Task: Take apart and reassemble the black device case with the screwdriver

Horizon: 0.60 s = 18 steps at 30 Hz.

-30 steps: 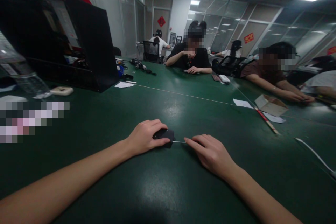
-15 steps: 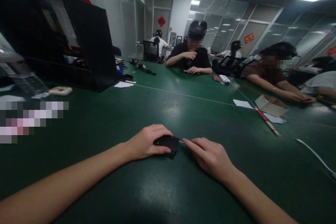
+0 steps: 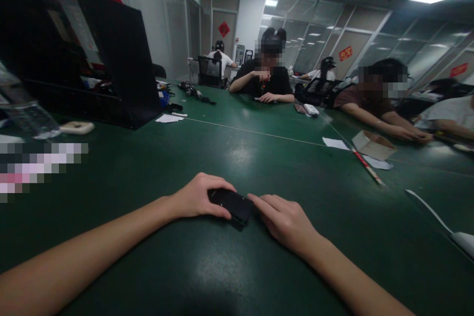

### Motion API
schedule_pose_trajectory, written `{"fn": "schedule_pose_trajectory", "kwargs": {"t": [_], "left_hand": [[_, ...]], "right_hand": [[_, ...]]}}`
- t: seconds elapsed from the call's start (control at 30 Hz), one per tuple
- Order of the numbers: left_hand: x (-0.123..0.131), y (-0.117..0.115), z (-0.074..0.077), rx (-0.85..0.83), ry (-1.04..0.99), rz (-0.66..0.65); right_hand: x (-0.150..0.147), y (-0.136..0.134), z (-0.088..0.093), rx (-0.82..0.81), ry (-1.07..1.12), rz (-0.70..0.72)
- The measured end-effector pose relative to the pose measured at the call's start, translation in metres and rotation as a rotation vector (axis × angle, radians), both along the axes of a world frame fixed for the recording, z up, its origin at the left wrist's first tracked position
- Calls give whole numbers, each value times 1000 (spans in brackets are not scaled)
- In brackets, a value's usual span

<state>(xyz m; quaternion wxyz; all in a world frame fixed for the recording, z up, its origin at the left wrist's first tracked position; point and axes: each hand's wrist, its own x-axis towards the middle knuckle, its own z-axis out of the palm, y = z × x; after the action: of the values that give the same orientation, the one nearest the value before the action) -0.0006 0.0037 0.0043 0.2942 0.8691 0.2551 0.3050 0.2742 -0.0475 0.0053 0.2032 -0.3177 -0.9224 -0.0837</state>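
My left hand (image 3: 198,197) is closed around a small black rectangular case (image 3: 233,206), thumb on the near side and fingers on the far side. Small light dots, perhaps screws, mark its top face, and its right end sticks out of the grip, tilted toward me. Beside that end is my right hand (image 3: 287,219), index finger extended to the case's corner and the other fingers curled together. Whatever these fingertips pinch is hidden. Both hands rest low over the green table (image 3: 148,261).
On the left stand a large black open box (image 3: 137,69) and a clear bottle (image 3: 37,113), near a pale oval object (image 3: 77,128). To the right lie a cardboard box (image 3: 374,145), a red-and-tan stick (image 3: 366,167) and a white cable (image 3: 429,210). Other people (image 3: 264,76) sit across the table.
The thin pale rod between my right fingertip and the case no longer shows; fingertip and case are closer together. The case has turned slightly in my left hand. The whole view has shifted slightly.
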Motion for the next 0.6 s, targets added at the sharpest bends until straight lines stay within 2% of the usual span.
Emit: {"fn": "schedule_pose_trajectory", "kwargs": {"t": [0.07, 0.13, 0.2, 0.3, 0.37, 0.43, 0.53, 0.6], "left_hand": [[1, -1, -1, 11, -6, -4], [1, -1, -2, 20, -7, -9], [1, -1, -2, 25, 1, -8], [2, -2, -1, 33, 14, 8], [3, -3, -1, 35, 15, 12], [5, -5, -1, 32, 10, -1], [6, -7, 0, 20, -3, -30], [6, -8, 1, 11, -19, -45]], "right_hand": [[-2, 1, 0, -204, 113, 26], [-3, 1, 0, -293, 171, 33], [-4, -1, 0, -221, 139, 14], [-6, -5, 0, -17, 31, -29], [-9, -7, -1, 37, 12, -47], [-12, -8, -1, -45, 74, -40], [-14, -5, 1, -301, 229, -16], [-13, -4, 3, -416, 296, -19]]}}
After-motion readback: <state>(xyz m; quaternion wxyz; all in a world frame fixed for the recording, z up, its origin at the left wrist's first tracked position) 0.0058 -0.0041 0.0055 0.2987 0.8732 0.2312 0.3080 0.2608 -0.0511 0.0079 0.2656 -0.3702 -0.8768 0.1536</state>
